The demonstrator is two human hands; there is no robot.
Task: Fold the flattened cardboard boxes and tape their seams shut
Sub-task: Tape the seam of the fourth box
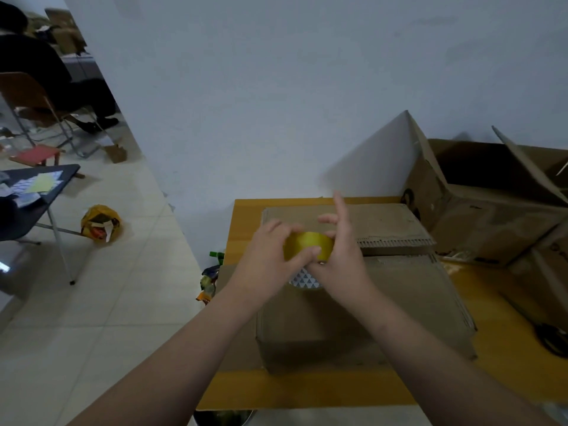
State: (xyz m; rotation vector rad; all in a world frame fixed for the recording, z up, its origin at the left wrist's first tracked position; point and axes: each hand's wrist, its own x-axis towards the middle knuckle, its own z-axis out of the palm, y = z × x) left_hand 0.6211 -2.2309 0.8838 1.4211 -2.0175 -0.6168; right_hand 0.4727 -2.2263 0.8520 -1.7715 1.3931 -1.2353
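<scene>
A yellow tape roll [308,246] is held above a folded cardboard box [396,302] that stands on the yellow table [307,392]. My left hand [270,265] grips the roll from the left, thumb across its front. My right hand [341,256] holds the roll's right side, with its index finger raised straight. The roll's patterned core shows just below my hands. Behind it lies a flattened cardboard box [387,222], its corrugated edge facing me.
A large open cardboard box [479,210] stands at the table's back right against the white wall. Scissors [553,339] lie at the right edge. To the left on the tiled floor are a yellow bag [100,222], a dark folding table [40,192] and a seated person [46,78].
</scene>
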